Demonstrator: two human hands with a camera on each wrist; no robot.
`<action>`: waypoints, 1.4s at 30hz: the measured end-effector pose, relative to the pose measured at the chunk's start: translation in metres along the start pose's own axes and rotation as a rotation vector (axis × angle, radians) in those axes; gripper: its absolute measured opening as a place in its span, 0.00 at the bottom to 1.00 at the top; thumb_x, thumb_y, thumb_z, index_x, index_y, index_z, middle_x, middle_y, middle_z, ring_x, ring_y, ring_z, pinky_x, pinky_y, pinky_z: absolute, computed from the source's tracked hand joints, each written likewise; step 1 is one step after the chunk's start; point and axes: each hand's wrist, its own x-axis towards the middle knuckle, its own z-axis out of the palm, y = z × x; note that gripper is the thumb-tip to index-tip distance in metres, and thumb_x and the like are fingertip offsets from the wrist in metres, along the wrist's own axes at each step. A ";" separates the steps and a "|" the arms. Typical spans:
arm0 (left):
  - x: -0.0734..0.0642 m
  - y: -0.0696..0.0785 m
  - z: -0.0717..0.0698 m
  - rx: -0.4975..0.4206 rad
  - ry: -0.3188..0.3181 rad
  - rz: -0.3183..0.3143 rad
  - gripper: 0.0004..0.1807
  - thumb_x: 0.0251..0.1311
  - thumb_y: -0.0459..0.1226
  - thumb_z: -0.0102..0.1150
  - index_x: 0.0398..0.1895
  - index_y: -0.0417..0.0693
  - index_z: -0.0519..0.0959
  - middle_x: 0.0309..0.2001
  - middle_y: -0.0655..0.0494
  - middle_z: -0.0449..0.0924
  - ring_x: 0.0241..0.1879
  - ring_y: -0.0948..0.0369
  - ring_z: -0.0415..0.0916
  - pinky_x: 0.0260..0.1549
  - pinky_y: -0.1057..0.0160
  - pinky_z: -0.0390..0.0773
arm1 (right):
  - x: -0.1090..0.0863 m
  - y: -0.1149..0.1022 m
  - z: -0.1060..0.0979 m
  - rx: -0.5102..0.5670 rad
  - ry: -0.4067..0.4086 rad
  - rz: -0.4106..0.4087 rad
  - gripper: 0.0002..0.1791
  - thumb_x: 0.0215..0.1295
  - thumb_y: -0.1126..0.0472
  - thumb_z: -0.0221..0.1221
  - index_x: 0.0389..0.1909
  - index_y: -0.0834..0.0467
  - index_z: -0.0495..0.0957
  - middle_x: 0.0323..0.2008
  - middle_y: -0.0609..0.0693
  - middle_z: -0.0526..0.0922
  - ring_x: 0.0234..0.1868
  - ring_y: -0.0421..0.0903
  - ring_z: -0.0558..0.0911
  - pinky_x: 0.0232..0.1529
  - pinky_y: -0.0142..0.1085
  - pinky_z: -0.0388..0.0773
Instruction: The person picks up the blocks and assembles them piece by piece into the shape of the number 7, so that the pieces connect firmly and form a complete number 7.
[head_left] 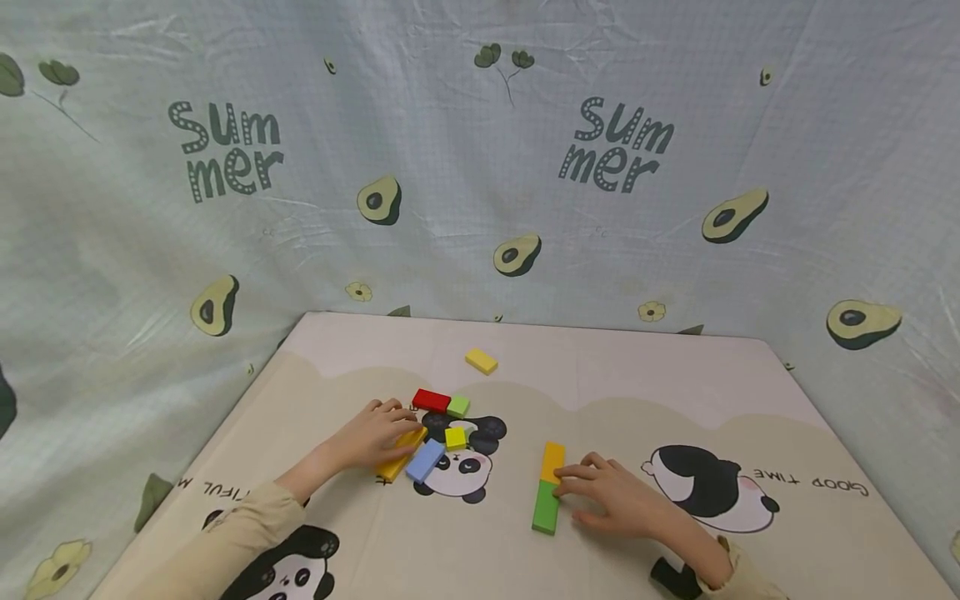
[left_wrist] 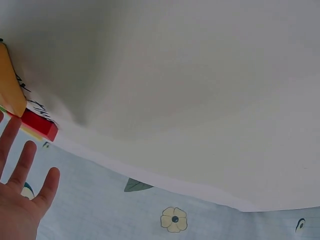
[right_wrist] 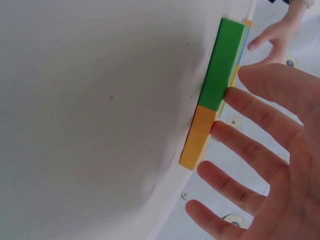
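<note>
My left hand [head_left: 381, 433] lies over an orange-yellow block [head_left: 408, 454], its fingertips right at the block. In the left wrist view those fingers [left_wrist: 24, 162] are spread fairly straight beside the orange block [left_wrist: 9, 85]. A blue block [head_left: 425, 461] lies just right of it. My right hand [head_left: 618, 498] is beside a green block [head_left: 546, 508] and an orange block [head_left: 553, 461] set end to end in a line. Straight, spread fingers [right_wrist: 255, 150] reach that line in the right wrist view, with fingertips close to where the two blocks meet.
A red block [head_left: 431, 401] and a light green block [head_left: 458, 407] lie end to end beyond the left hand. A small yellow block [head_left: 455, 438] sits on a printed panda, and another yellow block [head_left: 481, 361] lies farther back. A dark object [head_left: 675, 578] is near the right sleeve.
</note>
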 end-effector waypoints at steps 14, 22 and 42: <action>-0.020 -0.001 -0.009 -0.020 -0.207 -0.044 0.38 0.41 0.63 0.58 0.56 0.54 0.71 0.60 0.55 0.68 0.52 0.54 0.63 0.47 0.49 0.66 | -0.001 0.000 0.003 0.014 -0.001 0.008 0.18 0.56 0.53 0.57 0.49 0.38 0.72 0.56 0.45 0.73 0.48 0.45 0.69 0.42 0.42 0.70; -0.023 -0.001 -0.018 -0.034 -0.330 -0.069 0.41 0.37 0.55 0.66 0.60 0.56 0.67 0.64 0.57 0.63 0.56 0.51 0.61 0.49 0.44 0.64 | -0.001 -0.001 0.004 0.010 -0.007 0.006 0.18 0.56 0.53 0.57 0.49 0.38 0.72 0.56 0.44 0.73 0.48 0.45 0.69 0.40 0.43 0.70; -0.008 -0.012 -0.012 -0.015 -0.334 0.001 0.37 0.37 0.54 0.66 0.56 0.60 0.69 0.64 0.56 0.61 0.58 0.49 0.60 0.49 0.44 0.66 | 0.000 -0.001 0.001 0.026 -0.013 0.020 0.17 0.56 0.53 0.57 0.48 0.39 0.73 0.55 0.45 0.73 0.48 0.45 0.69 0.42 0.43 0.70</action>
